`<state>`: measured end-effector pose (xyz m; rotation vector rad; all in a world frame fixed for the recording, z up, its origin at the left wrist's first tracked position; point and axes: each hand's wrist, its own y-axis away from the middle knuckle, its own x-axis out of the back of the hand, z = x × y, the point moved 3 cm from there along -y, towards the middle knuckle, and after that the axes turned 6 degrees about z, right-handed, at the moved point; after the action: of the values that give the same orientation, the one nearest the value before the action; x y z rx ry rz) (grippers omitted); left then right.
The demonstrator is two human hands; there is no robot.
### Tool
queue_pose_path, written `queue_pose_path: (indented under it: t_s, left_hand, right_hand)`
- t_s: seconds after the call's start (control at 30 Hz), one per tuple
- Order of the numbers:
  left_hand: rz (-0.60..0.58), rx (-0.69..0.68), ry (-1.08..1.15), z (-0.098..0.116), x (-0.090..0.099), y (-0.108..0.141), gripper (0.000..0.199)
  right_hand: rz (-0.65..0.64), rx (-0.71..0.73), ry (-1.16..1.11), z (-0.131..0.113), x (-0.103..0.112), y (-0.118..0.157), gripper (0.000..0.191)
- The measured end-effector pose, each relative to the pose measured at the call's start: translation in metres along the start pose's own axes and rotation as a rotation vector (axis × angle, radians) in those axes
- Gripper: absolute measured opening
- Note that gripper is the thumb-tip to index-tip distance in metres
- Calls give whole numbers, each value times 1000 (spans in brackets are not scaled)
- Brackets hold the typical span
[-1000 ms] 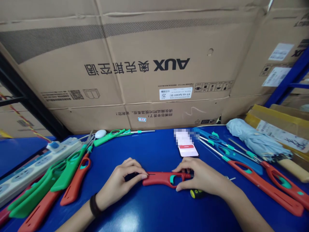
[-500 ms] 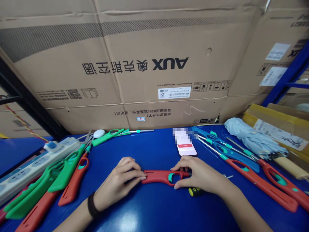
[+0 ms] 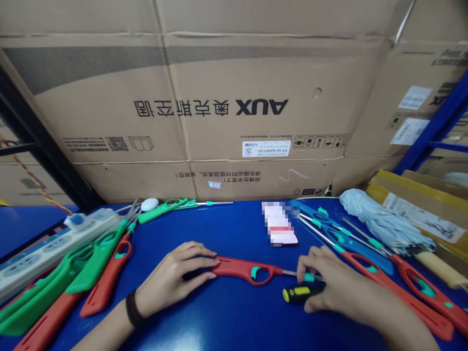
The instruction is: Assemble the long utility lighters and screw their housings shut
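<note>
A red lighter (image 3: 234, 269) with a teal trigger lies across the middle of the blue table, its metal rod pointing right. My left hand (image 3: 179, 273) pinches the end of its handle between thumb and fingers. My right hand (image 3: 329, 285) is at the rod's side, fingers curved and apart, around a black and yellow screwdriver handle (image 3: 302, 293). The thumb is by the screwdriver and the fingertips are over the rod near a teal piece; whether they grip either is unclear.
Green lighters (image 3: 98, 263) and red ones lie at the left beside a white power strip (image 3: 54, 243). A phone (image 3: 280, 224) lies behind the hands. More lighters (image 3: 402, 292), an umbrella (image 3: 383, 219) and a yellow-taped box (image 3: 420, 204) are at the right. Cardboard (image 3: 204, 63) stands behind.
My right hand has left the red lighter's trigger end and moved right, to the screwdriver, and its fingers have spread. More of the rod shows. My left hand still holds the handle end.
</note>
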<state>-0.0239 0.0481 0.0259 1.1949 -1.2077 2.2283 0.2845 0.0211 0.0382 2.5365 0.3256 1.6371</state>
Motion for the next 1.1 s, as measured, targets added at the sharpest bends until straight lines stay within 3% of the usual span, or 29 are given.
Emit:
queue_pose_path:
  t_s: [0.13, 0.3, 0.4, 0.5, 0.73, 0.93, 1.1]
  left_hand:
    - [18, -25, 16, -2, -2, 2, 24]
    - [-10, -29, 88, 11, -8, 1, 24]
    - [-58, -47, 142, 23, -14, -1, 24]
    - [-65, -78, 196, 33, -19, -2, 25]
    - [-13, -60, 232, 40, -24, -3, 26]
    - [-26, -26, 264, 37, -24, -2, 44]
    - [-21, 3, 283, 38, -23, -1, 47]
  right_hand:
    - [25, 144, -87, -13, 9, 5, 24]
    - [-44, 383, -660, -45, 19, 18, 23]
    - [190, 484, -1072, -59, 18, 12, 25]
    - [378, 521, -1209, -69, 5, 4, 26]
    - [392, 570, -1262, -79, -25, 2, 25]
    - [436, 578, -1247, -79, -32, 3, 24]
    - [383, 563, -1193, -82, -37, 4, 24]
